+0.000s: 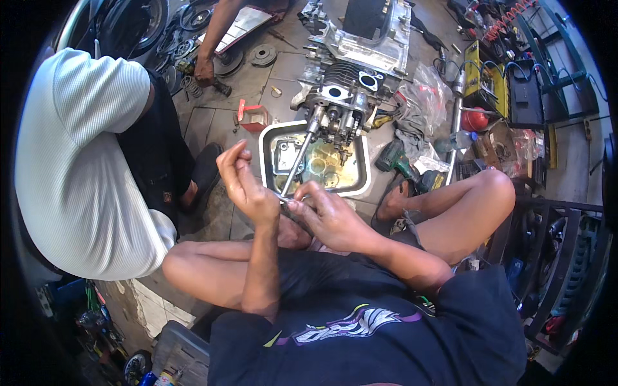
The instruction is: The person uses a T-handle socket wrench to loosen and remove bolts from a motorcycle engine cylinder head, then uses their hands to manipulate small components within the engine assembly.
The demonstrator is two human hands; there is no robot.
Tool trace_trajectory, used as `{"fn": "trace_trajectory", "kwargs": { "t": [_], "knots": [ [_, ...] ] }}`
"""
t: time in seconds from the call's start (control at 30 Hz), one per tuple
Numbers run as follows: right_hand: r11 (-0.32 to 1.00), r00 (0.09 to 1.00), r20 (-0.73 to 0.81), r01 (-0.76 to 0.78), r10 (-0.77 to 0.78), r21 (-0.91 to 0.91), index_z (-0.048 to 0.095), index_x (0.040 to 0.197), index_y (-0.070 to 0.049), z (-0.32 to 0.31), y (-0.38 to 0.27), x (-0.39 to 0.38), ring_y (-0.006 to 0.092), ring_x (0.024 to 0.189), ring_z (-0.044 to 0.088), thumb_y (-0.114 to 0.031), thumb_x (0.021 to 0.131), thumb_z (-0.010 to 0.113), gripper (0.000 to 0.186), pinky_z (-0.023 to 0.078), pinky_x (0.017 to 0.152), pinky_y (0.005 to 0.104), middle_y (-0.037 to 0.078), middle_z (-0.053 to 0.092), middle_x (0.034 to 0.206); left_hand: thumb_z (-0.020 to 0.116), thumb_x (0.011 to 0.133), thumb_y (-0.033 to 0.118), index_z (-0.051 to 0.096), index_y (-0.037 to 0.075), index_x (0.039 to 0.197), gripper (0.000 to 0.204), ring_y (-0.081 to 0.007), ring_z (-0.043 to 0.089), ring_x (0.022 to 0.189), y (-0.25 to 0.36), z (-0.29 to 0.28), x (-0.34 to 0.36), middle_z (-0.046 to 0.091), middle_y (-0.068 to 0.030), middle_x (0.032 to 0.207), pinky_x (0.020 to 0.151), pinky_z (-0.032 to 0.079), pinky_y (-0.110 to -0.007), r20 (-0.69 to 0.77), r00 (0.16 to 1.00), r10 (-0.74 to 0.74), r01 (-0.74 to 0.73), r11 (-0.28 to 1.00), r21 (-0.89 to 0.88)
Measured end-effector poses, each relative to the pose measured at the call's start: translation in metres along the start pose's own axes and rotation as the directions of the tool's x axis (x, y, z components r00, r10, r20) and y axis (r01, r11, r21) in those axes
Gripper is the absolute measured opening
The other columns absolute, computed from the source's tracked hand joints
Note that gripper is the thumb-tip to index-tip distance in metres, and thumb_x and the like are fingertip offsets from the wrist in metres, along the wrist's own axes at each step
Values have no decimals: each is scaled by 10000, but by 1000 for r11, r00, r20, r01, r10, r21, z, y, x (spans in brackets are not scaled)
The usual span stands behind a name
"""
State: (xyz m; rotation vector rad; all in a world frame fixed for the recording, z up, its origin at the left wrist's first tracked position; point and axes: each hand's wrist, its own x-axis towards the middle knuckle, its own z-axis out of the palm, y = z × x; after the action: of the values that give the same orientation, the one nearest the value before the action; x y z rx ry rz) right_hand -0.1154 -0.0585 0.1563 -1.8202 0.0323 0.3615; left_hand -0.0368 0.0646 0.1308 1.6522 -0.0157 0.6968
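Cluttered workshop floor [257,77], oily metal tray [360,183] under engine [351,71] to catch drips. Left hand [244,183] and right hand [328,215] pinching one small metal part [284,198] between them, steadying it.

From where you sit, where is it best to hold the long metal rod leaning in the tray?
Probably the rod at its bare middle, from its left side. It slants from the engine down toward the hands, its top crowded by engine parts, its lower end over the metal tray.

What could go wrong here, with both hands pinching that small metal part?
1. The small metal part, pinched between left hand and right hand, might slip and drop to the cluttered floor.
2. The oily drain tray under the engine sits close; a bumped knee might spill it.
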Motion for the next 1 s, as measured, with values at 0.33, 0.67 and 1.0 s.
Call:
{"fn": "trace_trajectory", "kwargs": {
  "t": [0.33, 0.67, 1.0],
  "knots": [
    [998, 977, -213, 18, -5, 59, 531, 1082, -45, 15, 0, -5, 318, 751, 692, -235, 914, 641, 277, 514, 655, 374, 160, 705, 799, 377, 691, -95, 490, -7, 557, 196, -102, 448, 499, -1, -17, -3, 504, -49, 544, 478, 325, -235, 260, 953, -158, 195, 973, -125],
    [863, 870, -186, 383, -457, -330, 571, 873, -45, -5, -59, 15, 356, 613, 643, -170, 880, 643, 145, 500, 564, 455, 139, 636, 675, 433, 938, 82, 544, 26, 908, 127, -121, 464, 588, -32, -10, -84, 523, -61, 782, 490, 377, -235, 174, 909, -378, 407, 895, -184],
    [999, 911, -412, 31, -17, 27, 592, 978, -11, 8, 18, 37, 127, 686, 562, -197, 906, 668, 213, 466, 635, 282, 50, 606, 780, 449, 1015, 351, 521, 33, 1076, 331, -65, 449, 602, -9, 2, -87, 492, -4, 783, 499, 363, -201, 67, 724, -687, 612, 594, -523]
  ]
}}
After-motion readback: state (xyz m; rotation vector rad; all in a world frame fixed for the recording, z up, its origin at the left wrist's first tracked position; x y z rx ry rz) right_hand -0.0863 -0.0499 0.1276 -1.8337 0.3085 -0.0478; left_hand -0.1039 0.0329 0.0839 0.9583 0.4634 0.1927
